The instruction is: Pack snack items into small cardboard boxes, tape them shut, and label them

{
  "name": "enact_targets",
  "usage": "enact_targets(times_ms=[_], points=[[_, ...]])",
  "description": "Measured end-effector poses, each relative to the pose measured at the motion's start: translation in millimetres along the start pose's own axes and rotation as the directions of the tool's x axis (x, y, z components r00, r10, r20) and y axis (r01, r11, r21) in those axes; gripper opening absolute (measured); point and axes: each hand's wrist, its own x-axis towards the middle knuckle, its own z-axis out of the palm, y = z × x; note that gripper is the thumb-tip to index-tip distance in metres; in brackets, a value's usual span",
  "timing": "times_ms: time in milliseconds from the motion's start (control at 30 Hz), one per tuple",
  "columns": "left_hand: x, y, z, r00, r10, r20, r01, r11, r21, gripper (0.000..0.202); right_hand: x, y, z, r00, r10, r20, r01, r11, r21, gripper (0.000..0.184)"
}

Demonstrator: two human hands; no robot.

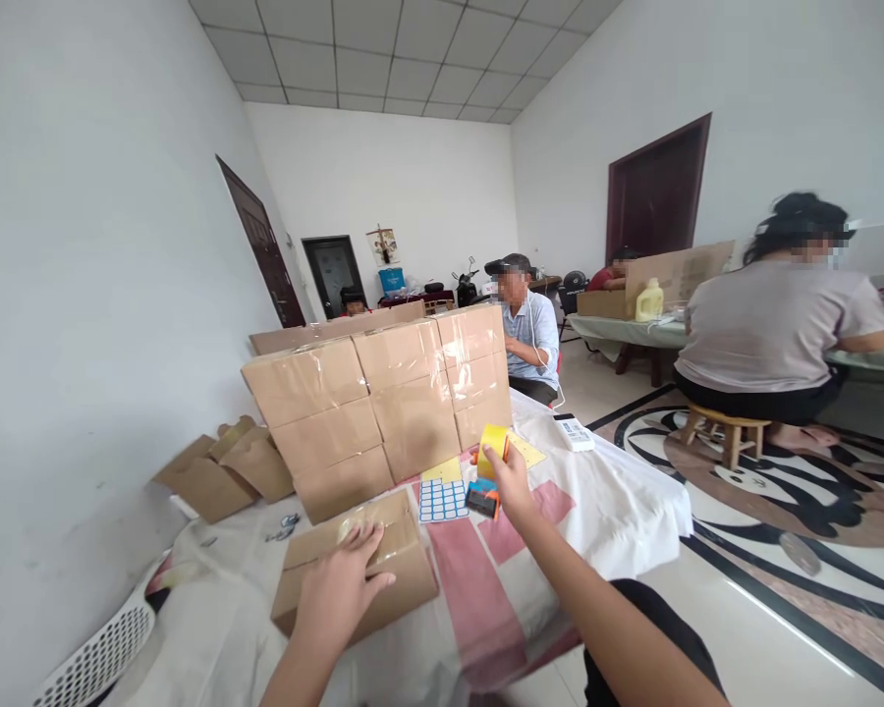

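Note:
My left hand (343, 584) lies flat, fingers spread, on top of a taped cardboard box (405, 579) at the near side of the cloth-covered table (619, 511). My right hand (512, 481) reaches forward and grips a tape dispenser (490, 462) with a yellow tape roll and an orange and blue frame, just above the cloth. A sheet of small blue-and-white labels (442, 501) and a yellow sheet (442, 471) lie beside the dispenser.
A stack of sealed cardboard boxes (383, 403) stands at the table's back. Flat cartons (225, 466) lean at the left wall, near a white basket (95, 658). A white device (573, 432) lies on the cloth. A person (526, 334) sits behind; another person (773, 324) sits on a stool at right.

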Motion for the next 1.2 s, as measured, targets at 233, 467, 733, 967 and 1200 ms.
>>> enact_targets(times_ms=[233, 467, 733, 967, 1200], points=[[-6, 6, 1.8, 1.0, -0.019, 0.025, 0.017, 0.996, 0.082, 0.053, -65, 2, 19, 0.982, 0.145, 0.124, -0.165, 0.973, 0.163, 0.041], [-8, -1, 1.2, 0.998, 0.053, -0.024, -0.05, 0.992, 0.116, 0.053, -87, -10, -3, 0.97, 0.136, 0.199, -0.151, 0.987, 0.059, 0.044], [-12, -9, 6.9, 0.974, 0.137, -0.182, -0.117, 0.986, 0.117, 0.045, -92, -23, -15, 0.977, 0.116, 0.178, -0.122, 0.992, 0.026, 0.051], [-7, -13, 19.9, 0.927, 0.203, -0.314, -0.158, 0.974, 0.163, 0.047, -89, -23, -19, 0.979, 0.111, 0.171, -0.124, 0.99, 0.068, 0.049], [-10, -8, 22.0, 0.89, 0.255, -0.377, -0.204, 0.964, 0.172, 0.048, -86, -23, -23, 0.983, 0.121, 0.142, -0.136, 0.985, 0.103, 0.055]])
